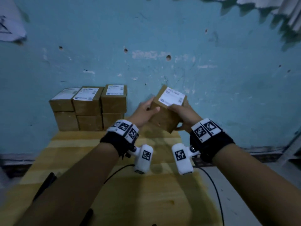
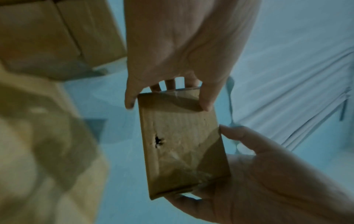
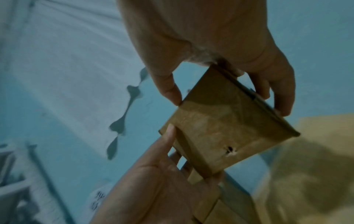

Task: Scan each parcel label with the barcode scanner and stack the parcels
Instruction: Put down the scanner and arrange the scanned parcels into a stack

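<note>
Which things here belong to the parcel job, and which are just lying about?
Part of the job:
- brown cardboard parcel with white label, held by left hand and right hand
- stacked brown labelled parcels

Lying about:
- black cable
- white paper on blue wall

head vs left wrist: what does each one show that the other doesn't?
Head only: the white label on the top face of the held parcel, the wooden table, and all six stacked parcels against the blue wall, the top three labelled.

Left wrist only: the held parcel's underside, with a small puncture hole in the cardboard.

Both: the left hand and right hand holding the same parcel in the air, and part of the stack.
</note>
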### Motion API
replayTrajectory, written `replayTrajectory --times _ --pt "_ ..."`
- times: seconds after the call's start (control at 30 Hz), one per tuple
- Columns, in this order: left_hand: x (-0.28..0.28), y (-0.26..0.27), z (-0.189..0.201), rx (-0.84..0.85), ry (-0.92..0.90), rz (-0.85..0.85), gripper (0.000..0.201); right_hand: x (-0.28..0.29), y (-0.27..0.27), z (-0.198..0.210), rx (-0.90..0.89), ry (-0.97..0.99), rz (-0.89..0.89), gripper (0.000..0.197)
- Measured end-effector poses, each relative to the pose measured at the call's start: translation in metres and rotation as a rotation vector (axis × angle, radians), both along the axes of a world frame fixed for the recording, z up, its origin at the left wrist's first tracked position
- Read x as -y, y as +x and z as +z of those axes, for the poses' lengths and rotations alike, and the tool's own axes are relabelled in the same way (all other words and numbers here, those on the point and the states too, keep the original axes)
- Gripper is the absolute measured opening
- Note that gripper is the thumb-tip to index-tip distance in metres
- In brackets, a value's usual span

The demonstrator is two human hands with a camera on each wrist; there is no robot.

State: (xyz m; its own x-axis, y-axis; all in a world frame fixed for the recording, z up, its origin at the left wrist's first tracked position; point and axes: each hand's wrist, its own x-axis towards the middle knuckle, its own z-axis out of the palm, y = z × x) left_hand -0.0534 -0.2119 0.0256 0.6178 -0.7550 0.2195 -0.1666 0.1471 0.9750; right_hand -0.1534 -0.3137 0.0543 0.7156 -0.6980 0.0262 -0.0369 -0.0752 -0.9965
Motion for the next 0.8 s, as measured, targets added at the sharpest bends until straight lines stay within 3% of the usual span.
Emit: replayTrajectory --times 0.13,0.3,0.5,0.63,0.8 --pt "-0.045 0.036 0.034 0.052 -0.083 0.152 0.057 -0.045 0.035 0.039 0.081 -0.220 0.157 0.078" --pt "-0.105 0.092 0.044 0.400 0.077 0.383 0.055 -0.085 0.107 0.049 0.035 -0.389 0.212 0.095" --pt "-0.156 0.169 0.038 0.471 0.084 0.519 0.052 -0.114 0.200 0.042 -0.004 -0.550 0.251 0.088" --pt "-0.162 0.221 0.034 0.504 0.031 0.600 0.050 -0.123 0.255 0.044 0.012 -0.571 0.290 0.087" --pt "-0.156 0.265 0.004 0.481 0.067 0.606 0.047 -0.116 0.303 0.017 -0.080 -0.571 0.304 0.086"
